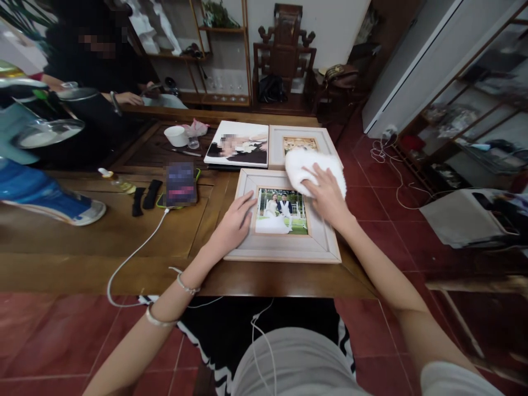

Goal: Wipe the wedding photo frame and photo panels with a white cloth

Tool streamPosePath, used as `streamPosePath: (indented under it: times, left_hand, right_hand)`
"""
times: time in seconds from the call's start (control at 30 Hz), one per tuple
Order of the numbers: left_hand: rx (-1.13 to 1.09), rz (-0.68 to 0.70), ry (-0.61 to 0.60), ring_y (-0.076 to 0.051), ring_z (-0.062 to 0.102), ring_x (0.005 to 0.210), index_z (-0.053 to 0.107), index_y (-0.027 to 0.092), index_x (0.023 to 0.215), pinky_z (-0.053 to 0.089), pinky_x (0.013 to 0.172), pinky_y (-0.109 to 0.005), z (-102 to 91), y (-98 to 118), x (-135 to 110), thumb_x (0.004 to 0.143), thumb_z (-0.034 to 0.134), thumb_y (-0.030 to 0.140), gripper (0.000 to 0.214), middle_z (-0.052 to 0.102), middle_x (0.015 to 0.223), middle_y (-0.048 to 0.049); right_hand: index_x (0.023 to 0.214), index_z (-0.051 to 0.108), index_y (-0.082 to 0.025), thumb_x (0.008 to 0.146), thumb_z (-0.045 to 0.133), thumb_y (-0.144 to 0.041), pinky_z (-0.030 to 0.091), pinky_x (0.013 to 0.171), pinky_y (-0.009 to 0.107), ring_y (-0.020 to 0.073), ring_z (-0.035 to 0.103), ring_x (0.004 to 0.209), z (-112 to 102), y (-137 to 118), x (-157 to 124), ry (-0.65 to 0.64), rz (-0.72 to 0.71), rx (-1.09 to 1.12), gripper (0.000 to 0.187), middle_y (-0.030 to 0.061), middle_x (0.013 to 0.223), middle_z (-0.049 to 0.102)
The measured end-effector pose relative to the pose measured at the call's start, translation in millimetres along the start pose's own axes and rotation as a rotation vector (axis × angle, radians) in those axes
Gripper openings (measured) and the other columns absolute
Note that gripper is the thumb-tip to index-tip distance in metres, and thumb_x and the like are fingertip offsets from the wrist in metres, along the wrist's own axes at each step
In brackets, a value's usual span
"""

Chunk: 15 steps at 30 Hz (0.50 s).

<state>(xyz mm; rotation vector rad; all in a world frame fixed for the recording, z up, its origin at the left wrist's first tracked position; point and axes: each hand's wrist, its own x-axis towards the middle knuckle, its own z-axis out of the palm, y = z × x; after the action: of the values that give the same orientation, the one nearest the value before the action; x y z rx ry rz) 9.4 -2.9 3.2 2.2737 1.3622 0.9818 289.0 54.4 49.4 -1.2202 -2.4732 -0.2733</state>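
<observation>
Seen from the head camera, a person's left hand (237,223), grasping nothing, rests on the left border of a pale picture frame (284,247) lying flat on a wooden table (160,236), while the right hand (329,198) holds a bunched white cloth (301,165) at the upper right corner; a second frame (328,146) and a photo panel (241,146) lie just beyond

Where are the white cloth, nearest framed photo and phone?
White cloth (295,166): head view, left part, beside the fingers.
Nearest framed photo (282,213): head view, middle of the print.
Phone (181,184): head view, screen.
</observation>
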Motion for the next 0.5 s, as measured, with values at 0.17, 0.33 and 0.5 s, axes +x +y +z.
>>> streamPosePath:
  times: [0.17,0.33,0.5]
  left_hand:
    - [0.007,0.005,0.023,-0.025,0.044,0.135,0.055,0.013,0.127,0.035,0.113,-0.048,3.8,-5,-1,0.095,0.038,0.018,0.036,0.046,0.145,-0.0163]
    - [-0.009,0.016,0.031,-0.026,0.045,0.134,0.057,0.012,0.125,0.035,0.113,-0.049,3.7,-6,-1,0.091,0.039,0.011,0.039,0.046,0.145,-0.0165]
    - [-0.039,0.022,0.013,-0.024,0.044,0.135,0.057,0.015,0.126,0.032,0.115,-0.05,1.0,-7,-1,0.081,0.038,0.001,0.051,0.048,0.145,-0.013]
  right_hand:
    - [0.119,0.062,-0.017,0.07,0.043,0.008,0.025,0.112,0.06,0.0337,0.03,0.141,17,-8,-1,-0.128,-0.04,-0.016,0.058,0.0111,0.145,0.049]
    - [0.121,0.059,-0.016,0.076,0.043,0.004,0.032,0.108,0.055,0.0326,0.041,0.136,17,-11,-4,-0.101,0.034,-0.034,0.052,0.0159,0.151,0.039]
    - [0.122,0.058,-0.014,0.078,0.043,0.003,0.032,0.106,0.049,0.0329,0.042,0.134,13,-12,1,-0.134,0.016,-0.09,0.049,0.0189,0.145,0.046]
